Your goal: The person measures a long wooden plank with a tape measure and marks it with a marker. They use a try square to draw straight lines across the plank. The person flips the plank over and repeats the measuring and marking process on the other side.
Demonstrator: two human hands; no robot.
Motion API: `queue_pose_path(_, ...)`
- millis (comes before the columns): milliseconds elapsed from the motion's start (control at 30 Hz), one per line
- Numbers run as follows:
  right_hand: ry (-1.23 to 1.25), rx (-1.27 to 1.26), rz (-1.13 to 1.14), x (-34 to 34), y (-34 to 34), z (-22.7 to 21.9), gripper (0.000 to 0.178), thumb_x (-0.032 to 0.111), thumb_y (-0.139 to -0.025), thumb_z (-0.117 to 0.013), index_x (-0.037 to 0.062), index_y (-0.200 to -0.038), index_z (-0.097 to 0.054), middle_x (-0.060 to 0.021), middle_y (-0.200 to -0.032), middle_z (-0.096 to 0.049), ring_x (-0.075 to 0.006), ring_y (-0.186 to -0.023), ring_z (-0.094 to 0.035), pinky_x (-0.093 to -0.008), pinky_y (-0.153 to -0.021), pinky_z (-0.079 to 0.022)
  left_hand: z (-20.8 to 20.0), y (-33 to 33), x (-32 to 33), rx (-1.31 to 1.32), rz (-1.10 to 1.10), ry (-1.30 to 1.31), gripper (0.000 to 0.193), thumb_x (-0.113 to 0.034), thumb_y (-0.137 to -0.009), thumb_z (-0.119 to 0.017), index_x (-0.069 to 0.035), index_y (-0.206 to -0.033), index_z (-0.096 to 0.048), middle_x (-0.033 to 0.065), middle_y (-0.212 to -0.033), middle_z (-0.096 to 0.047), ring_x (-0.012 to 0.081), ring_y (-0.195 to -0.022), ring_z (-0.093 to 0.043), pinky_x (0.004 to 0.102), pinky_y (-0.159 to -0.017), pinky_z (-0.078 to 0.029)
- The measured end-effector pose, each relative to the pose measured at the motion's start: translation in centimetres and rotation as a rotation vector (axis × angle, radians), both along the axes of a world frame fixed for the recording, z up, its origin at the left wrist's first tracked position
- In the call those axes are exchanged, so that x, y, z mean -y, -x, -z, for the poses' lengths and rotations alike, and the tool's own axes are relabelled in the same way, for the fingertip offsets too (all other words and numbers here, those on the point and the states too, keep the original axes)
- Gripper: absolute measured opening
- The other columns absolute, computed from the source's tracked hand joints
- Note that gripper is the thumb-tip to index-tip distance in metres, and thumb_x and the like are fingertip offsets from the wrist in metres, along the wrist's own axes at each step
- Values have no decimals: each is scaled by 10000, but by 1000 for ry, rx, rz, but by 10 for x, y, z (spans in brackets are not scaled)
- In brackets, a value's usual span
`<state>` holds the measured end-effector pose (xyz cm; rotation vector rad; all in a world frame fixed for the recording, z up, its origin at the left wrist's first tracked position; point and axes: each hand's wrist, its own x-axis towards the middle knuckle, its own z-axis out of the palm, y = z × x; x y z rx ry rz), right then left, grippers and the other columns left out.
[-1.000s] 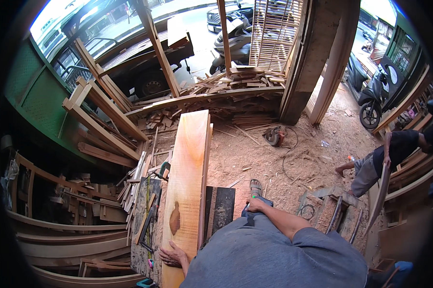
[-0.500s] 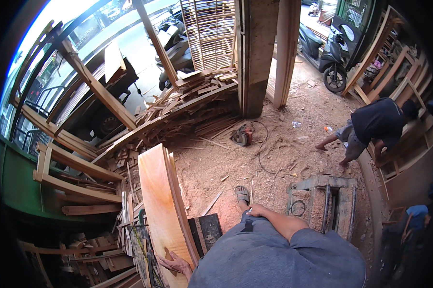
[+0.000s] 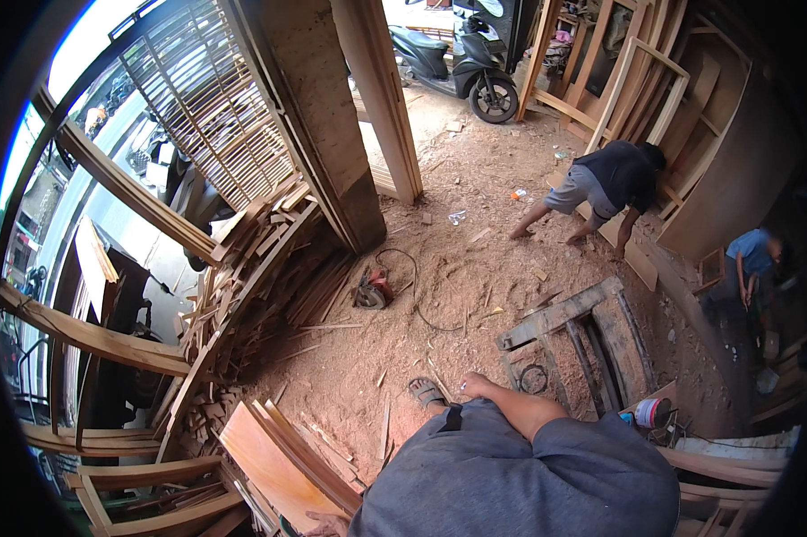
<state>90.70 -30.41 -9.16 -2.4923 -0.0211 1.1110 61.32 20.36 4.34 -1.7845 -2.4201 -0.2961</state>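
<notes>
Several upright boards stand together beside my left leg, the outermost a broad orange-brown wooden board [image 3: 273,465]. At the lower edge, my left hand [image 3: 327,524] lies against this board with its fingers stretched out; part of the hand is cut off. My right hand [image 3: 477,385] is closed in front of my right thigh, close to my sandalled foot [image 3: 428,392]. Whatever small thing its fingers may hold cannot be made out. Wood shavings cover the ground ahead of both hands.
A red power saw [image 3: 373,291] with a trailing cord lies on the shavings. To its right is a low, dusty frame [image 3: 582,345]. A co-worker [image 3: 609,183] bends over a flat panel [image 3: 631,255]; another person [image 3: 751,259] is farther right. Scrap wood [image 3: 251,233] is piled left, near a pillar [image 3: 318,116].
My view has swung to the right, so the boards and saw sit farther left. My left hand stays at the board and my right hand stays closed. The bending co-worker's arm now reaches to a panel.
</notes>
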Motion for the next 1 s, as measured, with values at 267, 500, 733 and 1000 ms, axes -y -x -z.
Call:
queue_pose_path(267, -115, -51, 114, -12, -47, -15, 508, 511, -852, -811, 100, -1148, -768, -175, -1234, -727, -354, -1168, -686, -451, -972, -553, -5, -65, 1, -45, 154, -64, 857, -608, -974, -623, -34, -1581, -433, 281, -1606, -424, 432, -1521, -357, 532, -1254, -287)
queue_pose_path(500, -137, 64, 146, -20, -54, -11, 486, 515, -874, -798, 110, -1142, -774, -191, -1164, -741, -371, -1107, -701, -464, -931, -558, -4, -100, -6, -54, 247, -84, 843, -593, -980, -624, -33, -1581, -432, 276, -1611, -420, 428, -1520, -360, 535, -1250, -294)
queue_pose_path(733, -148, 160, 140, 0, -39, -1, 418, 494, -870, -806, 111, -1039, -801, -173, -1047, -770, -355, -996, -731, -458, -874, -574, -5, -118, -11, -54, 318, -99, 830, -578, -986, -624, -33, -1581, -430, 272, -1615, -416, 426, -1519, -361, 538, -1246, -300)
queue_pose_path(1000, -53, 70, 158, -16, -61, -8, 410, 491, -868, -802, 134, -1070, -810, -169, -1043, -781, -329, -1003, -743, -440, -885, -582, -3, -117, -24, -19, 475, -109, 803, -548, -997, -618, -35, -1584, -425, 269, -1622, -404, 428, -1521, -356, 543, -1246, -298)
